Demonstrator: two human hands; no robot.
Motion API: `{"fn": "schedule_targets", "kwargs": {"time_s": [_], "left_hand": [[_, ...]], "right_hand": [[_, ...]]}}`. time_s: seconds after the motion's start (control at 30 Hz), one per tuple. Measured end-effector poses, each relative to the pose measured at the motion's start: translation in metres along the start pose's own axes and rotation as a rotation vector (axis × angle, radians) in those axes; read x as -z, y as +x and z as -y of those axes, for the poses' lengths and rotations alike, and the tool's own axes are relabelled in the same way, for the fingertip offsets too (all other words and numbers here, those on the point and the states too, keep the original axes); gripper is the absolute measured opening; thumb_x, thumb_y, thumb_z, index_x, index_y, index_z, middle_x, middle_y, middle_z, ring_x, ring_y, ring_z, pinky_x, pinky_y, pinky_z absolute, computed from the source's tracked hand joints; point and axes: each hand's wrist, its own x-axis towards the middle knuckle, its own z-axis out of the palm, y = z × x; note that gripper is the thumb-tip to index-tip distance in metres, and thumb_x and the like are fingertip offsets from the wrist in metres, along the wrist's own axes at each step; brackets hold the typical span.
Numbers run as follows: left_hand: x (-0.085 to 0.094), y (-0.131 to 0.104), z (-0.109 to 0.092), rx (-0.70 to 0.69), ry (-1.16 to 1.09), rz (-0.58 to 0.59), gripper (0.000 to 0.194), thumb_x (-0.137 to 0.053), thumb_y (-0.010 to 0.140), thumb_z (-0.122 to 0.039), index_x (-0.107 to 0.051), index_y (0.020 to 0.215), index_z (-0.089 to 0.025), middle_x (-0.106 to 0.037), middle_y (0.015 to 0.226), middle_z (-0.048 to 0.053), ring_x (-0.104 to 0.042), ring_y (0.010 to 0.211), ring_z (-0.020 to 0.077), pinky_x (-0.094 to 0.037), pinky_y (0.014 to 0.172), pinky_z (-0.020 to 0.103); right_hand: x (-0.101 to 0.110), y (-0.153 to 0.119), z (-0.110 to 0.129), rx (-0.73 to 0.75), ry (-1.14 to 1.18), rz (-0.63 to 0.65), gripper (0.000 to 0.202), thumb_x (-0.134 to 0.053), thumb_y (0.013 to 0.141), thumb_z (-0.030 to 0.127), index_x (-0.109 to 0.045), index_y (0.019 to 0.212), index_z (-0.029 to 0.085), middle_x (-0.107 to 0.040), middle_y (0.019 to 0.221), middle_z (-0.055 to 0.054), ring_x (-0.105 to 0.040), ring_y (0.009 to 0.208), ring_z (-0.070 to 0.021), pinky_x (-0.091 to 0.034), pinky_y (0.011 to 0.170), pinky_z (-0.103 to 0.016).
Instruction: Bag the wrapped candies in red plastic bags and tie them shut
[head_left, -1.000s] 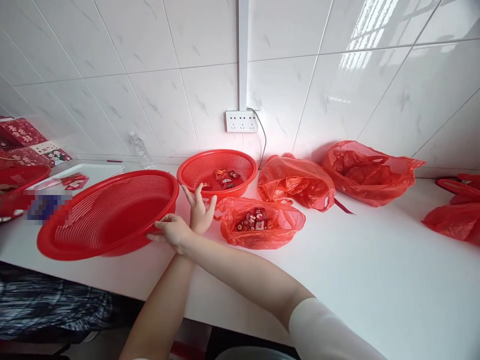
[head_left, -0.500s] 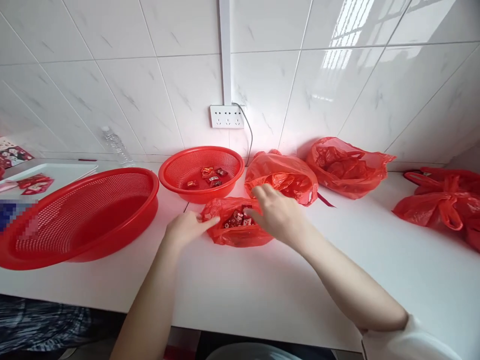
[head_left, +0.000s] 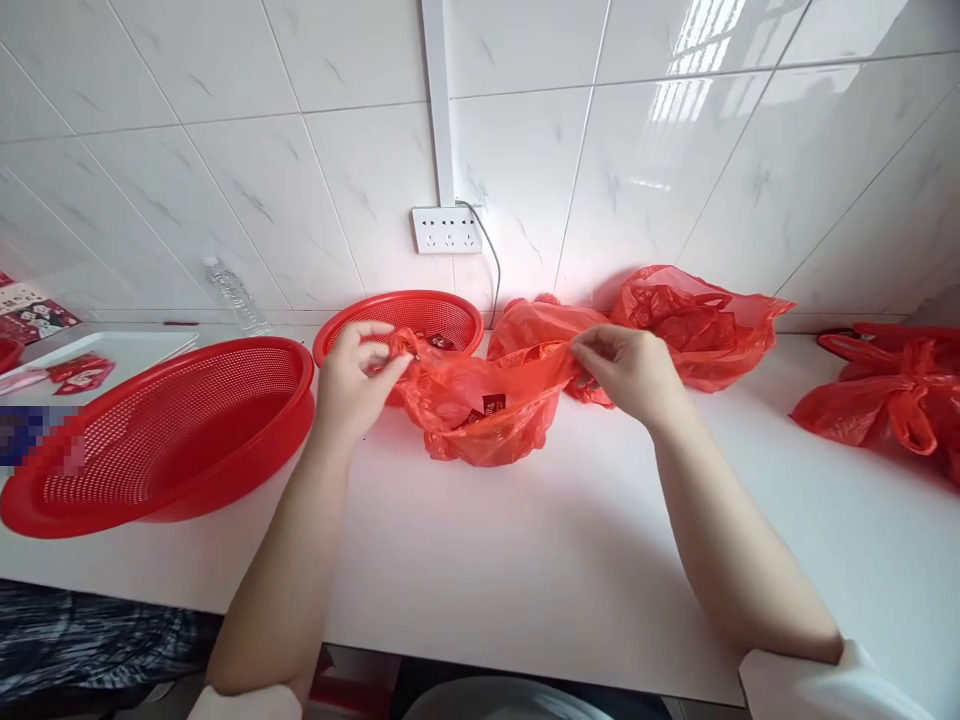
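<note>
A thin red plastic bag (head_left: 491,435) is stretched between my two hands over the white table, its mouth spread wide. Small dark red packets (head_left: 493,405) show inside it. My left hand (head_left: 356,385) pinches the bag's left edge between thumb and fingers, in front of the round red basket (head_left: 409,300). At the opposite side, my right hand (head_left: 630,372) grips the right edge with its fingertips. Behind my right hand lies another red bag (head_left: 544,322), partly covered by the held one.
A large red oval basket (head_left: 217,490) stands at the left, near a white tray (head_left: 120,345) with red packets. A clear bottle (head_left: 236,295) leans by the wall. More red bags (head_left: 694,335) sit at the back right, and tied ones (head_left: 900,400) at the far right.
Both hands have moved up and apart, closing on the bag's edges. The bag's rim is now raised and pulled wide, hiding more of the packets and of the round basket.
</note>
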Motion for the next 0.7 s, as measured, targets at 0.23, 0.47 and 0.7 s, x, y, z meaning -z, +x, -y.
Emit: {"fn": "schedule_targets", "kwargs": {"time_s": [0.23, 0.47, 0.7], "left_hand": [[0.006, 0.02, -0.029, -0.025, 0.063, -0.11, 0.043, -0.072, 0.077, -0.046, -0.06, 0.114, -0.027, -0.07, 0.093, 0.002, -0.065, 0.081, 0.0189, -0.05, 0.071, 0.03], [0.019, -0.001, 0.0, 0.27, 0.414, 0.511, 0.071, -0.068, 0.074, -0.064, -0.059, 0.131, -0.024, -0.072, 0.11, 0.011, -0.068, 0.103, 0.0298, -0.054, 0.078, 0.035], [-0.041, 0.004, 0.002, 0.165, 0.138, 0.466, 0.049, -0.069, 0.076, -0.054, -0.068, 0.117, -0.026, -0.072, 0.118, 0.005, -0.064, 0.114, 0.0287, -0.05, 0.096, 0.039]], "right_hand": [[0.02, 0.001, -0.006, -0.074, -0.121, 0.083, 0.028, -0.053, 0.089, 0.038, -0.067, 0.072, 0.02, -0.066, 0.061, -0.003, -0.061, 0.054, -0.0165, -0.044, 0.052, -0.028], [0.039, 0.006, -0.031, -0.121, -0.28, 0.278, 0.044, -0.049, 0.09, 0.06, -0.066, 0.079, 0.022, -0.066, 0.068, -0.005, -0.061, 0.058, -0.0177, -0.044, 0.056, -0.029], [-0.011, 0.035, -0.043, -0.158, -0.116, 0.185, 0.043, -0.052, 0.087, 0.061, -0.061, 0.076, 0.02, -0.065, 0.071, -0.004, -0.058, 0.06, -0.0163, -0.042, 0.056, -0.028]]}}
